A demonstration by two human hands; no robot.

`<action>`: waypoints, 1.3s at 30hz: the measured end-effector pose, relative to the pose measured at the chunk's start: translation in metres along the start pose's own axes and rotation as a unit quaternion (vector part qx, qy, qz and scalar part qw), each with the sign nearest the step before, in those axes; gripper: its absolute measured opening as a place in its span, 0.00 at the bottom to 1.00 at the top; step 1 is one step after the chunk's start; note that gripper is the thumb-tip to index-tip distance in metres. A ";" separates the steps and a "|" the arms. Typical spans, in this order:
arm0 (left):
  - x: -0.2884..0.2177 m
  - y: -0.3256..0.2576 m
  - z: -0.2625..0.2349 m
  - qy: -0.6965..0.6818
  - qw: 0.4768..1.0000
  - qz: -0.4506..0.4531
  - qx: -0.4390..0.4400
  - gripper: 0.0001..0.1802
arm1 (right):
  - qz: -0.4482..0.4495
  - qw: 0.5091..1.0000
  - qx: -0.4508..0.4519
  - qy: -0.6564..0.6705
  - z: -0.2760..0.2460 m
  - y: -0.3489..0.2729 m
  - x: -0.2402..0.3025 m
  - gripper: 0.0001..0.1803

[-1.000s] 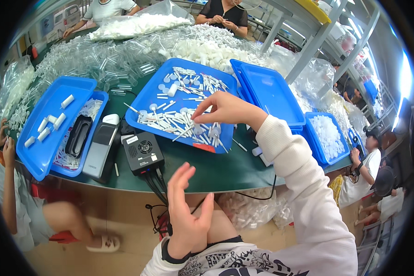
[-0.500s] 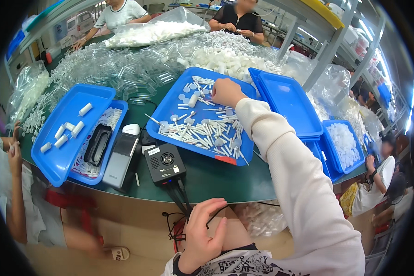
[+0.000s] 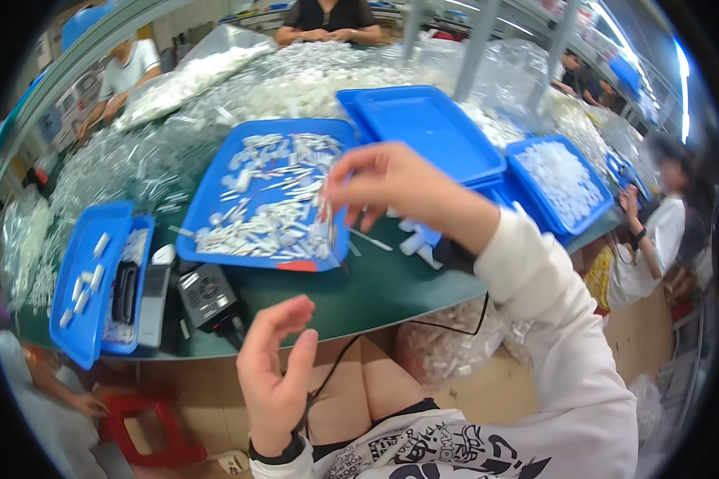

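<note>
My right hand (image 3: 391,188) hovers over the near right corner of a blue tray (image 3: 209,191) and pinches a thin white plastic piece (image 3: 330,222) that hangs from thumb and fingertips. The tray holds several small white plastic tubes (image 3: 268,227). My left hand (image 3: 276,375) is raised below the table's front edge, palm turned inward and fingers apart, holding nothing. A small black box device (image 3: 208,295) with a cable sits on the green table (image 3: 359,287), just above my left hand.
An empty blue tray (image 3: 427,128) lies to the right, and beyond it a blue tray of white caps (image 3: 559,180). At the left is a blue tray (image 3: 80,319) with white pieces, beside a grey device (image 3: 153,295). Bags of clear parts (image 3: 295,80) cover the back. Other people sit around the table.
My right hand has drawn back from the tray's far side to its near right corner with a thin piece in its fingers. My left hand has risen and spread.
</note>
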State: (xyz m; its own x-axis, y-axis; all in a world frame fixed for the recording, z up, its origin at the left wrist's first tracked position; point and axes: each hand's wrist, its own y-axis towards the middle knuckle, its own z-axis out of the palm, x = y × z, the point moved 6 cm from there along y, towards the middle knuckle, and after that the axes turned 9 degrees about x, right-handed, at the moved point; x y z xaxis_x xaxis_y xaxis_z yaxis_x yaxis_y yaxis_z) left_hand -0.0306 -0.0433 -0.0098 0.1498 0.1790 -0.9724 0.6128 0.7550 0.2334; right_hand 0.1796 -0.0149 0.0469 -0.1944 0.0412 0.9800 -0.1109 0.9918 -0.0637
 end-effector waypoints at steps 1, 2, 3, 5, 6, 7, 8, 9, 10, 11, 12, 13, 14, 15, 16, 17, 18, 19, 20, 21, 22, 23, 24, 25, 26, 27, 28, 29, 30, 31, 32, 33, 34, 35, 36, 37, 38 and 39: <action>0.001 0.008 0.010 0.043 0.999 0.003 0.016 0.17 | -0.001 1.000 0.014 -0.016 0.004 -0.025 -0.002 0.11; -0.006 0.015 0.021 0.142 0.988 0.003 0.051 0.16 | -0.035 0.998 0.026 -0.055 0.010 -0.044 -0.006 0.11; -0.012 0.022 0.036 0.238 0.967 0.009 0.087 0.16 | -0.065 0.992 0.035 -0.097 0.015 -0.064 -0.010 0.11; 0.010 0.028 0.063 0.145 0.972 -0.035 0.180 0.13 | -0.089 0.989 0.012 -0.118 0.022 -0.095 -0.012 0.10; 0.020 0.026 0.079 0.101 0.967 -0.063 0.224 0.12 | -0.103 0.988 0.001 -0.119 0.023 -0.108 -0.016 0.09; 0.020 0.027 0.091 0.102 0.966 -0.049 0.233 0.11 | -0.119 0.986 -0.008 -0.120 0.023 -0.119 -0.020 0.09; 0.020 0.028 0.103 0.102 0.965 -0.035 0.240 0.09 | -0.137 0.980 -0.005 -0.143 0.021 -0.127 -0.027 0.08; 0.021 0.028 0.110 0.103 0.964 -0.022 0.246 0.07 | -0.138 0.977 -0.021 -0.163 0.012 -0.134 -0.029 0.09; 0.025 0.027 0.110 0.107 0.966 -0.028 0.234 0.04 | -0.140 0.973 -0.034 -0.182 0.003 -0.141 -0.031 0.10; 0.029 0.028 0.111 0.088 0.967 -0.059 0.233 0.04 | -0.142 0.968 -0.046 -0.201 -0.007 -0.147 -0.033 0.11; 0.030 0.028 0.113 0.074 0.966 -0.090 0.232 0.03 | -0.094 0.971 -0.105 -0.194 -0.034 -0.158 -0.043 0.13; 0.032 0.028 0.115 0.060 0.964 -0.122 0.228 0.03 | -0.103 0.950 -0.186 -0.230 -0.070 -0.170 -0.050 0.11; 0.030 0.029 0.115 0.045 0.970 -0.113 0.212 0.04 | -0.067 0.926 -0.253 -0.272 -0.107 -0.182 -0.050 0.10; 0.029 0.029 0.117 0.037 0.972 -0.107 0.208 0.04 | -0.039 0.911 -0.331 -0.244 -0.151 -0.196 -0.069 0.10; 0.029 0.031 0.119 0.025 0.973 -0.100 0.206 0.05 | 0.028 0.857 -0.404 -0.318 -0.191 -0.217 -0.077 0.09; 0.028 0.032 0.119 0.018 0.976 -0.092 0.197 0.06 | 0.057 0.809 -0.452 -0.372 -0.224 -0.234 -0.088 0.09; 0.026 0.034 0.123 0.032 0.975 -0.073 0.207 0.07 | 0.088 0.798 -0.459 -0.381 -0.256 -0.250 -0.104 0.10; 0.024 0.036 0.127 0.049 0.974 -0.054 0.215 0.08 | 0.118 0.787 -0.465 -0.388 -0.280 -0.261 -0.119 0.11; 0.022 0.038 0.128 0.069 0.973 -0.037 0.217 0.09 | 0.116 0.781 -0.450 -0.416 -0.289 -0.261 -0.128 0.12; 0.022 0.040 0.130 0.071 0.973 -0.035 0.216 0.09 | 0.117 0.773 -0.437 -0.444 -0.291 -0.261 -0.130 0.13; 0.021 0.041 0.133 0.074 0.973 -0.034 0.215 0.10 | 0.118 0.764 -0.424 -0.472 -0.294 -0.258 -0.133 0.14; 0.021 0.043 0.135 0.076 0.973 -0.032 0.217 0.10 | 0.127 0.765 -0.425 -0.467 -0.299 -0.257 -0.137 0.14; 0.021 0.044 0.139 0.073 0.974 -0.023 0.215 0.10 | 0.138 0.764 -0.427 -0.463 -0.302 -0.259 -0.137 0.14; 0.020 0.045 0.138 0.079 0.974 -0.024 0.209 0.10 | 0.151 0.763 -0.430 -0.459 -0.305 -0.262 -0.136 0.14; 0.020 0.046 0.136 0.085 0.975 -0.025 0.205 0.10 | 0.162 0.751 -0.439 -0.465 -0.307 -0.262 -0.139 0.14; 0.021 0.046 0.137 0.084 0.975 -0.024 0.206 0.10 | 0.178 0.734 -0.451 -0.476 -0.312 -0.265 -0.145 0.14; 0.023 0.046 0.138 0.076 0.976 -0.036 0.200 0.10 | 0.199 0.712 -0.464 -0.488 -0.319 -0.273 -0.150 0.14; 0.028 0.046 0.137 0.028 0.979 -0.041 0.200 0.09 | 0.177 0.720 -0.465 -0.484 -0.324 -0.276 -0.155 0.14; 0.032 0.047 0.135 0.013 0.981 -0.053 0.189 0.09 | 0.157 0.722 -0.487 -0.466 -0.324 -0.278 -0.155 0.13; 0.033 0.047 0.130 0.000 0.982 -0.063 0.176 0.09 | 0.118 0.705 -0.512 -0.476 -0.320 -0.275 -0.151 0.11; 0.044 0.050 0.130 0.007 0.983 -0.050 0.176 0.09 | 0.123 0.693 -0.530 -0.473 -0.322 -0.278 -0.155 0.09; 0.050 0.051 0.125 0.019 0.985 -0.036 0.170 0.08 | 0.116 0.686 -0.540 -0.474 -0.324 -0.276 -0.156 0.07; 0.057 0.053 0.121 0.027 0.986 -0.042 0.160 0.08 | 0.124 0.682 -0.550 -0.466 -0.321 -0.273 -0.155 0.06; 0.063 0.055 0.124 0.017 0.986 -0.051 0.158 0.06 | 0.114 0.676 -0.570 -0.453 -0.323 -0.283 -0.158 0.07; 0.075 0.057 0.117 0.031 0.986 -0.026 0.162 0.04 | 0.103 0.713 -0.575 -0.388 -0.321 -0.281 -0.155 0.08; 0.082 0.058 0.113 0.043 0.985 -0.003 0.168 0.03 | 0.057 0.711 -0.596 -0.370 -0.312 -0.284 -0.146 0.08; 0.092 0.059 0.109 0.041 0.986 -0.003 0.161 0.02 | 0.035 0.698 -0.632 -0.335 -0.304 -0.290 -0.139 0.09; 0.097 0.059 0.107 0.040 0.988 -0.006 0.152 0.02 | 0.013 0.685 -0.664 -0.300 -0.290 -0.292 -0.128 0.11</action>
State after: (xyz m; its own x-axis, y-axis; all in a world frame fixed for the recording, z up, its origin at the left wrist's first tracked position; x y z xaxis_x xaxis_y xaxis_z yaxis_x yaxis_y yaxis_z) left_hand 0.1028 -0.0488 -0.0895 0.0875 0.2292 -0.9694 0.8203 0.5355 0.2007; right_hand 0.5201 -0.2745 -0.0057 -0.5889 0.3984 0.7032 0.8071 0.2442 0.5376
